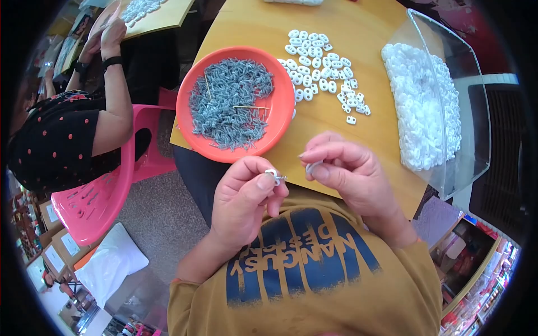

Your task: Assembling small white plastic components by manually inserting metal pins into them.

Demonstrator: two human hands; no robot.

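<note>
My left hand (241, 196) pinches a small white plastic piece (272, 173) between thumb and forefinger. A metal screw (282, 177) sticks out of that piece toward the right. Close by, my right hand (356, 176) is closed, with another small whitish piece (310, 167) partly showing between thumb and fingers. A tiny dark tip shows at the forefinger's end; I cannot tell what it is. Just beyond my left hand, an orange-red bowl (193, 140) holds a heap of small grey screws or plugs (232, 92) with two thin yellowish sticks on top.
White oval two-hole pieces (316, 61) lie loose on the wooden table (358, 28). At the right, a clear plastic bin (476, 134) lies tilted, full of white pieces (420, 106). A person in a dotted black top (61, 137) sits at the left on a pink chair (115, 185).
</note>
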